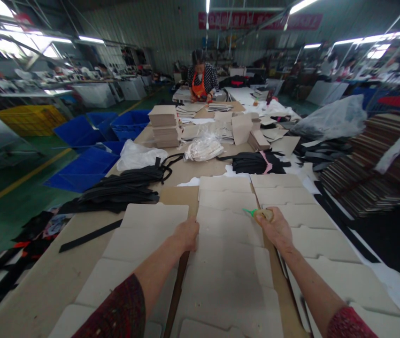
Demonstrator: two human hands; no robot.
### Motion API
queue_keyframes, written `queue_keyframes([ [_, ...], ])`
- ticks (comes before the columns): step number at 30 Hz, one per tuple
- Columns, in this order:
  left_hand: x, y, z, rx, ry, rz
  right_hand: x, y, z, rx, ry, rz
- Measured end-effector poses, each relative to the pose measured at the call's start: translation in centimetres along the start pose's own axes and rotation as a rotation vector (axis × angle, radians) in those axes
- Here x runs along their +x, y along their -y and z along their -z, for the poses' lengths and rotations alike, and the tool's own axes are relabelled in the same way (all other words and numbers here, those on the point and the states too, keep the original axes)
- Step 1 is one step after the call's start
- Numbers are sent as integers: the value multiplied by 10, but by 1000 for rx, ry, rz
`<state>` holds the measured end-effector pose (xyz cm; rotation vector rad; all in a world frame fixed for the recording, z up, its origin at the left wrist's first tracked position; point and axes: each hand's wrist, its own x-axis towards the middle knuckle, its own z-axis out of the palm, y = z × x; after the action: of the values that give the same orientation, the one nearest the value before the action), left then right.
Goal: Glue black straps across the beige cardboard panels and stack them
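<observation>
Within the right fingers [277,220] lies a green-tipped bottle [265,215]

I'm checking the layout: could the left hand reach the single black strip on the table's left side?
Probably yes: only low, overlapping beige boards lie between the left hand and the single black strip, and most of the strip lies uncovered.

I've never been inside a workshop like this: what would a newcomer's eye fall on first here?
Probably the bright green nozzle on the small container in the right hand, above the middle row of overlapping pale boards. Next might come the vivid blue bins left of the table, then the orange apron on a person farther back, roughly straight ahead.
</observation>
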<state>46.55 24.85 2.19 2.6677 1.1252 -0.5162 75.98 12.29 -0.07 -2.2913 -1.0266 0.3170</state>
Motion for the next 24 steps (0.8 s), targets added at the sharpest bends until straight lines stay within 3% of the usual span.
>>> queue_keyframes([
  [14, -1, 0, 4, -28, 31, -1, 10, 25, 12, -283, 42, 25],
  [24, 11, -1, 5, -30, 102, -51, 14, 20, 18, -341, 66, -13],
])
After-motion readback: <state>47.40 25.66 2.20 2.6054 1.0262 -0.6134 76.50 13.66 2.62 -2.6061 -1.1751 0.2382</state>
